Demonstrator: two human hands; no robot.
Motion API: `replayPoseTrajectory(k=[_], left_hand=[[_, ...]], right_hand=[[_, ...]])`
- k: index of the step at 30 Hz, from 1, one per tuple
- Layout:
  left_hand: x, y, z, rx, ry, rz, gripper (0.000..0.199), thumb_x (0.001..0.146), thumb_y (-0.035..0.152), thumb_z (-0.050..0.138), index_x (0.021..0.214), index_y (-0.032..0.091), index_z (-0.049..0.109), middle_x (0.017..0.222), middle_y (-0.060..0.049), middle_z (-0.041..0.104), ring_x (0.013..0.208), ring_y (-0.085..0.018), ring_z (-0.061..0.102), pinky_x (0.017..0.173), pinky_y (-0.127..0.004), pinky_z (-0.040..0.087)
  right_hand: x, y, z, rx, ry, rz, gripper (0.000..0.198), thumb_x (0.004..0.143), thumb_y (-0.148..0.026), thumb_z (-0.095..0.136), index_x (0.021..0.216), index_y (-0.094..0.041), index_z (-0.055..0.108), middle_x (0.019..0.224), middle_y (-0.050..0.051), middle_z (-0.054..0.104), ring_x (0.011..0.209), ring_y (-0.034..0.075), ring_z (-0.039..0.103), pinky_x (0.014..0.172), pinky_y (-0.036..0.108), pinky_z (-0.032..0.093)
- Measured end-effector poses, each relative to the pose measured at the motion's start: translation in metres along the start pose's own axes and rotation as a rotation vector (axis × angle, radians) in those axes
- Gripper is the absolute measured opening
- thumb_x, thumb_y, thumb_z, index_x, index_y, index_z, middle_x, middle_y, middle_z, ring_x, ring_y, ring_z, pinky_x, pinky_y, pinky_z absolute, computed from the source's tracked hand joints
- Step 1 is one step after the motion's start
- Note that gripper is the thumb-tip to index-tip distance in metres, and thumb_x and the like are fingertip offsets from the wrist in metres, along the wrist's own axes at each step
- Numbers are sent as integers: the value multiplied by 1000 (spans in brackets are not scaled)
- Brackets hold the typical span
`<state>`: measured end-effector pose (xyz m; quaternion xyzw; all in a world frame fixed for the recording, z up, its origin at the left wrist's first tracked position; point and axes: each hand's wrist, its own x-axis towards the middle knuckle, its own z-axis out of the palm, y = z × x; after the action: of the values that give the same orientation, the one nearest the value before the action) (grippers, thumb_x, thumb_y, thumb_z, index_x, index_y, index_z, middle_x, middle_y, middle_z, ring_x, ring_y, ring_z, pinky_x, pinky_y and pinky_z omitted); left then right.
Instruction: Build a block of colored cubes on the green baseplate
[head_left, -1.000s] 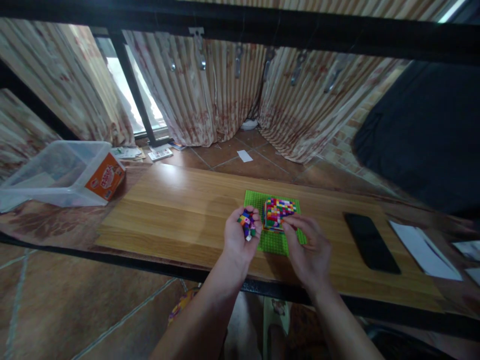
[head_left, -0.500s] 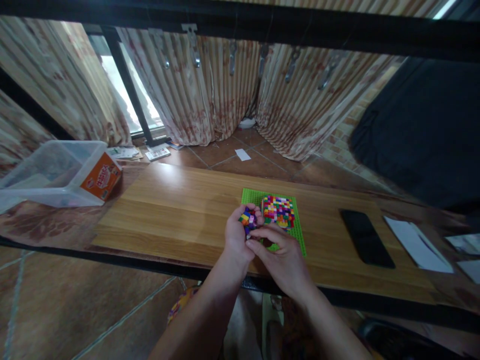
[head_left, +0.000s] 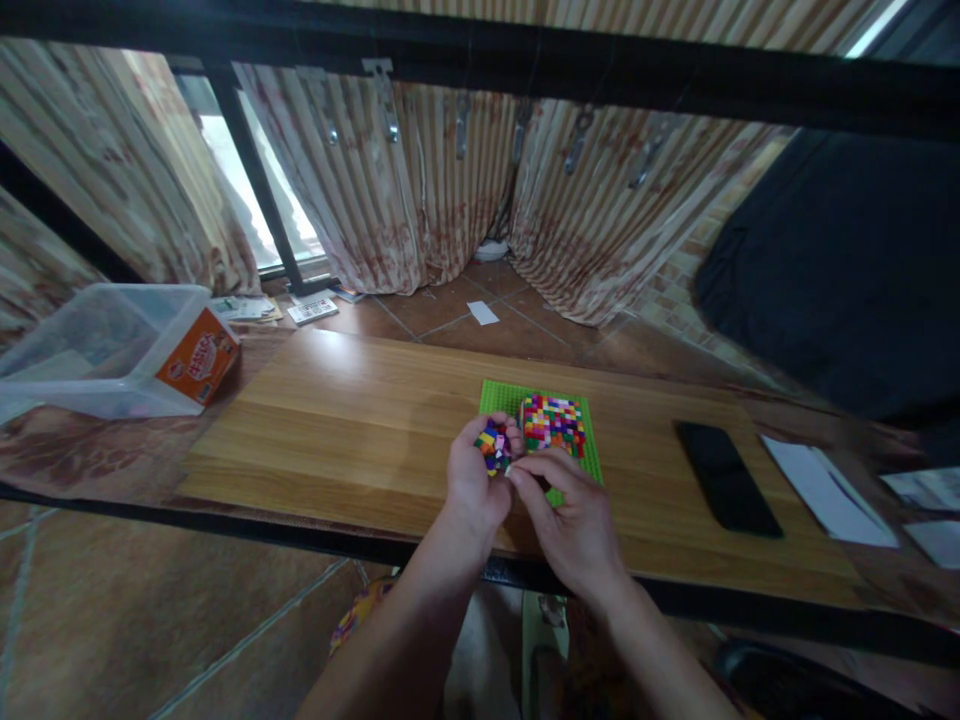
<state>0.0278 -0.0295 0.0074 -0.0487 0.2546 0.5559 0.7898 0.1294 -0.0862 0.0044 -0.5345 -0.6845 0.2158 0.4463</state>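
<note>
Cupped palm up, my left hand (head_left: 474, 470) holds a heap of small toy bricks (head_left: 495, 444) in mixed colours. Just right of that palm, my right hand (head_left: 568, 510) pinches a tiny whitish brick (head_left: 510, 471) between thumb and forefinger. Behind both hands lies a green studded baseplate (head_left: 592, 450), partly covered by them. On it stands a block of many-coloured bricks (head_left: 553, 420), its near side hidden by my right hand.
A dark phone (head_left: 727, 478) and white paper (head_left: 825, 490) lie to the right on the wooden board (head_left: 360, 430) and table. At far left stands a clear plastic bin (head_left: 112, 350) with an orange label. A black bar (head_left: 480, 50) crosses overhead.
My right hand's fingertips have lifted slightly away from the left palm, with a whitish brick now showing between them. The whole view has shifted a little.
</note>
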Motion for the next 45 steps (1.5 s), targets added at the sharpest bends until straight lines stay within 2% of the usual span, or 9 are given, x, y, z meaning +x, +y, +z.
replayPoseTrajectory(k=[5, 8, 12, 19, 30, 36, 42, 45], left_hand=[[0, 9, 0, -64, 53, 22, 23, 86, 15, 46, 68, 10, 59, 67, -5, 56, 56, -7, 54, 51, -13, 47], [-1, 12, 1, -70, 52, 20, 25, 87, 16, 46, 67, 10, 59, 67, -5, 56, 57, -7, 55, 50, -13, 47], [-1, 12, 2, -70, 57, 23, 26, 87, 16, 46, 67, 9, 59, 67, -6, 56, 57, -7, 55, 50, -13, 47], [-1, 11, 2, -77, 60, 24, 24, 86, 14, 46, 67, 10, 59, 67, -5, 56, 56, -7, 54, 50, -13, 47], [-1, 12, 0, -110, 50, 13, 22, 86, 14, 47, 67, 10, 59, 67, -5, 55, 57, -7, 54, 50, -13, 47], [-2, 9, 0, -98, 50, 13, 21, 86, 14, 48, 69, 11, 58, 68, -5, 56, 56, -7, 54, 49, -13, 47], [-1, 6, 0, -72, 61, -10, 22, 86, 15, 47, 69, 10, 59, 68, -5, 57, 57, -7, 55, 50, -14, 48], [-1, 6, 0, -67, 60, -1, 21, 85, 15, 48, 69, 11, 60, 68, -6, 57, 59, -8, 56, 53, -15, 49]], right_hand=[[10, 30, -25, -90, 186, 99, 22, 89, -37, 55, 81, -21, 68, 81, 3, 66, 76, 18, 61, 69, 31, 47], [12, 46, -31, -144, 191, 130, 23, 87, -39, 56, 82, -19, 68, 82, 4, 66, 76, 19, 62, 70, 32, 47], [13, 55, -24, -173, 142, 119, 24, 88, -38, 55, 83, -19, 68, 83, 5, 66, 78, 20, 62, 72, 33, 47], [15, 59, -13, -171, 158, 90, 22, 88, -37, 56, 83, -20, 70, 83, 4, 65, 78, 19, 61, 73, 32, 46], [14, 63, -7, -91, 274, 205, 18, 79, -37, 64, 77, -20, 70, 79, 3, 67, 76, 19, 61, 70, 31, 45], [18, 61, -7, -88, 237, 233, 20, 79, -37, 62, 75, -20, 71, 76, 3, 67, 72, 18, 60, 68, 31, 44], [18, 58, -8, -111, 232, 214, 23, 81, -40, 60, 75, -20, 71, 74, 3, 67, 71, 19, 60, 67, 32, 45], [14, 49, -7, -105, 261, 152, 21, 84, -38, 58, 80, -21, 71, 80, 3, 68, 74, 18, 61, 69, 32, 47]])
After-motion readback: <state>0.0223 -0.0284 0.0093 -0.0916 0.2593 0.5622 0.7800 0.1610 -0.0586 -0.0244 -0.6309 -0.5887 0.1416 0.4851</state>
